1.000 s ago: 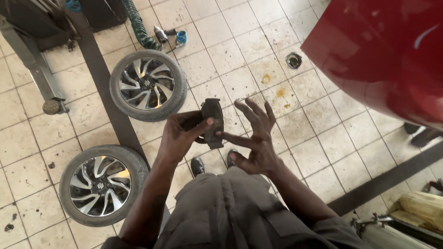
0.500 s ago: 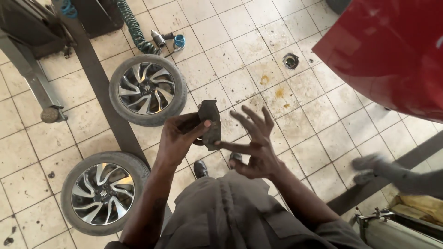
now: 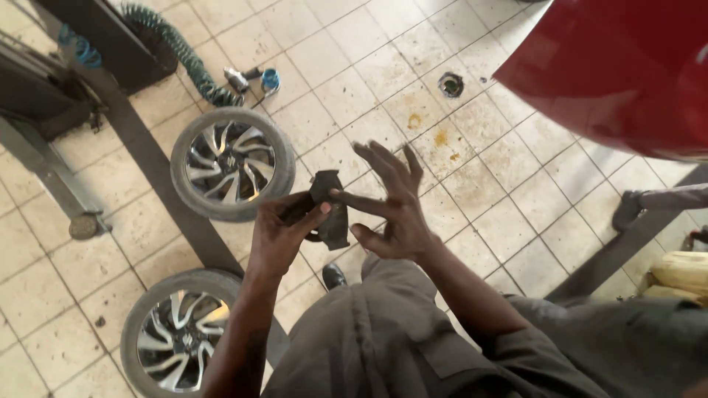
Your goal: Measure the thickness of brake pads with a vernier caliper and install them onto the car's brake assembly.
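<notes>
My left hand (image 3: 279, 234) grips a dark, curved brake pad (image 3: 330, 212) at chest height over the tiled floor. My right hand (image 3: 391, 205) is spread open beside it, its index finger and thumb touching the pad's face while the other fingers fan upward. The pad's lower edge shows between the two hands. My grey trousers fill the bottom of the view.
Two car wheels with alloy rims lie flat on the floor, one at upper left (image 3: 231, 162), one at lower left (image 3: 177, 335). A coiled air hose (image 3: 184, 63) and its tool (image 3: 251, 77) lie beyond. A red car body (image 3: 619, 66) hangs at upper right. Another person's shoe (image 3: 628, 210) stands right.
The camera view has shifted slightly; my hands stay together on the brake pad, my right fingers moving over its face. A blurred shape at the right has become a shoe and leg.
</notes>
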